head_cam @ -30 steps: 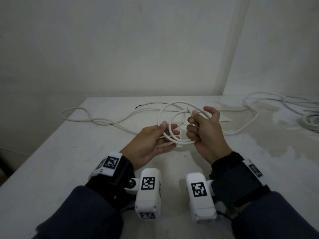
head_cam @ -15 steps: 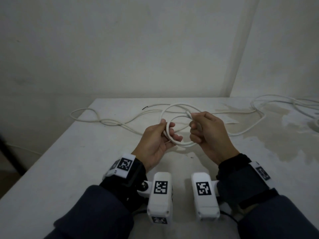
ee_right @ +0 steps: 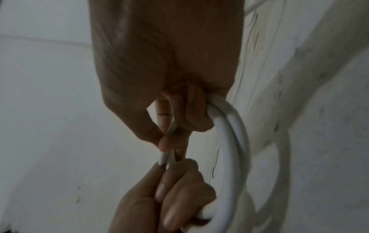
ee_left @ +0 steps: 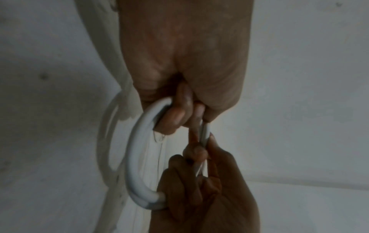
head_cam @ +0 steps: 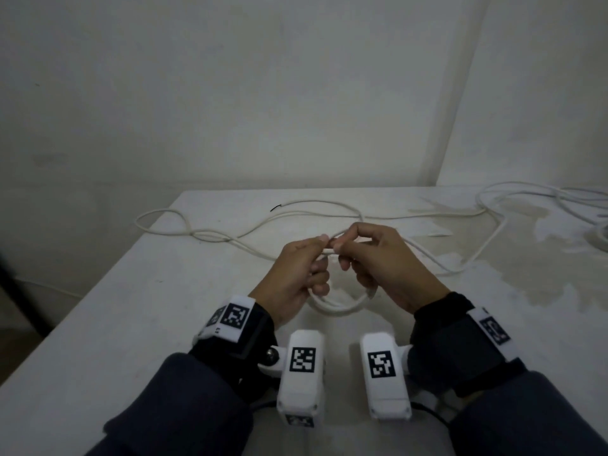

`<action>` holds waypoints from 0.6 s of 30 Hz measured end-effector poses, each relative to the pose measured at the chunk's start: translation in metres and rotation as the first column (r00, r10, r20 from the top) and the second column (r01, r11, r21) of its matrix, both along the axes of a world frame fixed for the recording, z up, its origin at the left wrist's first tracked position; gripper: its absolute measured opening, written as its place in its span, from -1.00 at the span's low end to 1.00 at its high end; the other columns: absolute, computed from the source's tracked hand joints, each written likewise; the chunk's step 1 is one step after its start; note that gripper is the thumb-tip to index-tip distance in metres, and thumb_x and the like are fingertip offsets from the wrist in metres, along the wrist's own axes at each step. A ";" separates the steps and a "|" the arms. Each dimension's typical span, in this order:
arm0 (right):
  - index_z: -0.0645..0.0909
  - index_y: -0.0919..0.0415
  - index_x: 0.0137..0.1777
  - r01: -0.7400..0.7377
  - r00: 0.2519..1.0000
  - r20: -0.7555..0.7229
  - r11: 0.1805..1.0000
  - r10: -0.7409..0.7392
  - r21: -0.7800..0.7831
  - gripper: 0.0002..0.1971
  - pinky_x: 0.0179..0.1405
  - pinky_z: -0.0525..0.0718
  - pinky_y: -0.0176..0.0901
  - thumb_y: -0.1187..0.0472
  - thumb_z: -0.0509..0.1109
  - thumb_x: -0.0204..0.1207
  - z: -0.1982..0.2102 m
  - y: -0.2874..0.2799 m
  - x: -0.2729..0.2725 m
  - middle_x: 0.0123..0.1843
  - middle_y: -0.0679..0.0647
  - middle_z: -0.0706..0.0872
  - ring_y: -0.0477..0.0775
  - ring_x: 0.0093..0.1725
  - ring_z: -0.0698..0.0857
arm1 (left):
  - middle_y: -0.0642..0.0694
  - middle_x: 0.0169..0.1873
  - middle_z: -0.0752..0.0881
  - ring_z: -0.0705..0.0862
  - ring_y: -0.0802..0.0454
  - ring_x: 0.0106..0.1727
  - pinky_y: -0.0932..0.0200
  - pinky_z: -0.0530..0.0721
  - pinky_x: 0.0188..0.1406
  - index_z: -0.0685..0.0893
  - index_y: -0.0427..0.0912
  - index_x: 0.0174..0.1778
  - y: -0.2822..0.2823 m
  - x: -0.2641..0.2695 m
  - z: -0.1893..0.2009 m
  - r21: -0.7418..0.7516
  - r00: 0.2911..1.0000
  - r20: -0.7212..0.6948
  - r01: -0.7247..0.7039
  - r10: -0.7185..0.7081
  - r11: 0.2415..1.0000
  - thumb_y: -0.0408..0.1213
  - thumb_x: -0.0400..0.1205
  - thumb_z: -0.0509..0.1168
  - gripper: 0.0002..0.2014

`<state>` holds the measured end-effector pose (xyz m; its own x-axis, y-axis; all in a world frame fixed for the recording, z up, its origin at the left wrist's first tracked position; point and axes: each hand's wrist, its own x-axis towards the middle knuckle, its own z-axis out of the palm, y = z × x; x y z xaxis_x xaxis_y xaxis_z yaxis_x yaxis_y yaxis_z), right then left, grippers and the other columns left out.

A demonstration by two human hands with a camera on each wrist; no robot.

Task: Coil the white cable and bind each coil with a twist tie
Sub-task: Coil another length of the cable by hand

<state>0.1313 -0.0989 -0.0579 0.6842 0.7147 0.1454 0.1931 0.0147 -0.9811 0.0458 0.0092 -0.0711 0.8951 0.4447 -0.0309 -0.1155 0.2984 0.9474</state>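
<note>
The white cable (head_cam: 339,304) is smooth and round, wound into a small double loop held just above the worktop (head_cam: 138,317); its loose length trails behind. The left hand (head_cam: 296,271) and right hand (head_cam: 385,261) each pinch it. Wrist tags carry only black-and-white square codes.

I see a white cable (head_cam: 342,307), its loose end tipped black (head_cam: 275,208). The table (head_cam: 138,311) is off-white, with mottled grey-beige stains (head_cam: 539,258) on its right side. The walls (head_cam: 230,93) are plain pale grey-white. My sleeves (head_cam: 184,409) are dark navy, the wrist straps (head_cam: 457,343) black, and the white camera housings (head_cam: 302,373) carry black-and-white square marker patterns.
</note>
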 end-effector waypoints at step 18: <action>0.59 0.21 0.00 0.073 0.952 -0.305 0.982 -0.018 0.172 -0.93 -0.71 0.23 -0.34 0.30 0.27 0.66 -0.003 0.002 0.003 -0.60 -0.06 0.37 -0.14 -0.64 0.25 | 0.01 -0.68 0.46 0.31 0.20 -0.75 0.38 0.41 -0.75 0.61 -0.29 -0.11 0.004 0.009 -0.006 -0.191 0.985 -0.046 -0.173 0.167 0.966 -0.23 0.78 0.04 -0.69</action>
